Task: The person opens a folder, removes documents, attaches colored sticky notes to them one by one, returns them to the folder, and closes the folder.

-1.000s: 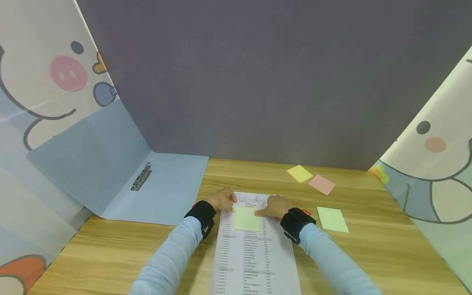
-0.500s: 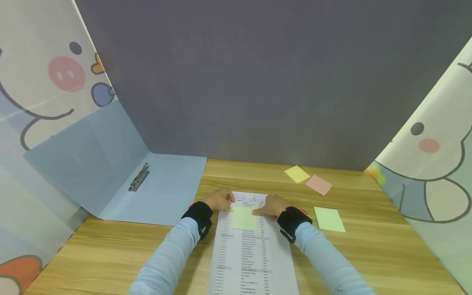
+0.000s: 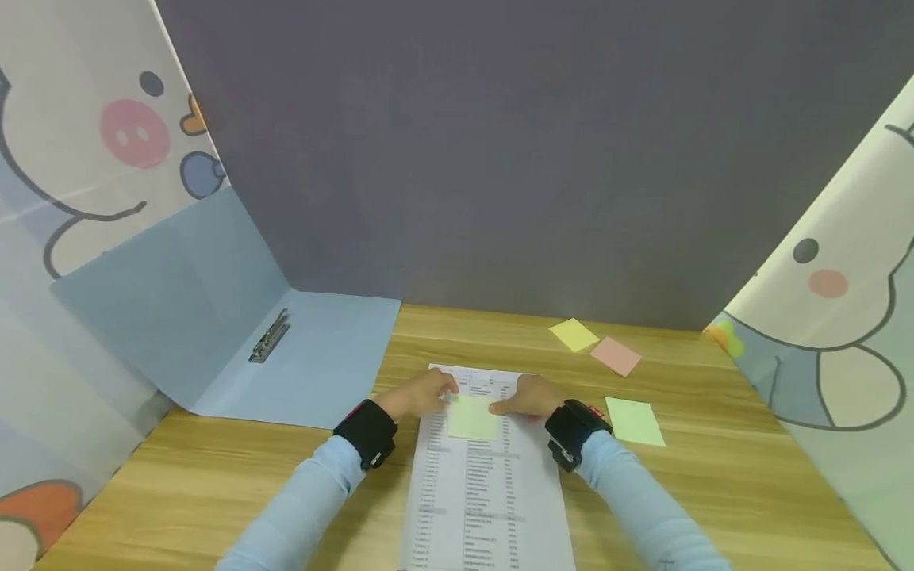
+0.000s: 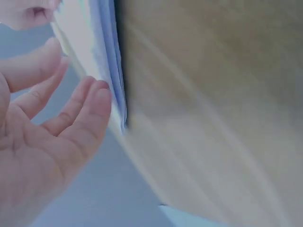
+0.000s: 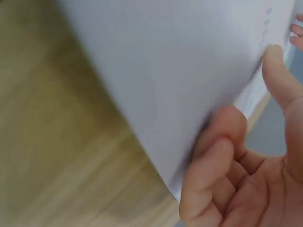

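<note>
Printed sheets (image 3: 493,500) lie in a stack on the table, with a pale green sticky note (image 3: 473,420) near the top. At the upper left edge is my left hand (image 3: 420,393); in the left wrist view its fingers are loosely bent, fingertips (image 4: 101,97) at the stack's side, thumb held apart. My right hand (image 3: 531,396) grips the sheets' upper right edge. Its thumb lies over the note's right side, and the right wrist view shows curled fingers (image 5: 208,165) at the sheets' edge.
A light blue folder (image 3: 343,349) stands opened at the left, with a metal clip (image 3: 270,337) inside. To the right lie a yellow sticky note (image 3: 574,335), a pink one (image 3: 616,356) and a green one (image 3: 635,421). A grey panel (image 3: 500,159) rises behind the table.
My left hand has shifted a little to the left and its fingers have loosened at the sheets' edge. The right hand stays in place; the sheets' top left corner now shows.
</note>
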{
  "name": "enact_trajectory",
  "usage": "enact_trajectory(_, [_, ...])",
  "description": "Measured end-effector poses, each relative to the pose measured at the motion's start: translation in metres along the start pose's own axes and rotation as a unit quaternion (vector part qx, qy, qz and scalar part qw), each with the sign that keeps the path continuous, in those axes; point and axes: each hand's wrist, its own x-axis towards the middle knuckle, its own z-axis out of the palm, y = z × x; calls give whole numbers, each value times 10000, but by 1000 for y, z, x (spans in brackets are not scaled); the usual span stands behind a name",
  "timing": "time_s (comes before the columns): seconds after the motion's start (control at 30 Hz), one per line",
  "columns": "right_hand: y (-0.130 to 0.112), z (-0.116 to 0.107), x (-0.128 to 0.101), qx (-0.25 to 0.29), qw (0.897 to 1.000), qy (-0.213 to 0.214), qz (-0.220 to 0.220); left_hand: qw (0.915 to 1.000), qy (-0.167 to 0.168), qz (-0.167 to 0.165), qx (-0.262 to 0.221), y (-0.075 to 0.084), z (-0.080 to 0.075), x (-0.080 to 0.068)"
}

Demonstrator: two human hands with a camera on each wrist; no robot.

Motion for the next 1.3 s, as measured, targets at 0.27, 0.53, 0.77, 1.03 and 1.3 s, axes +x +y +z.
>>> enact_trajectory(0.27, [43,-57,20,-82,9942,860,-641,9993,59,329,192,14,-5,-28])
enact_trajectory(0.53, [89,-110,58,-643,9759,2051,-377,9993,147,279,214,26,-5,-36])
enact_trajectory(0.77, [112,-99,98,-607,9837,1664,304,9987,81,454,214,28,1,-47])
enact_trajectory(1.03, [118,-90,98,-300,9891,1306,617,9989,12,473,60,26,15,-53])
enact_trajectory(1.3, [104,-95,89,65,9871,1587,194,9990,83,416,113,23,15,-43])
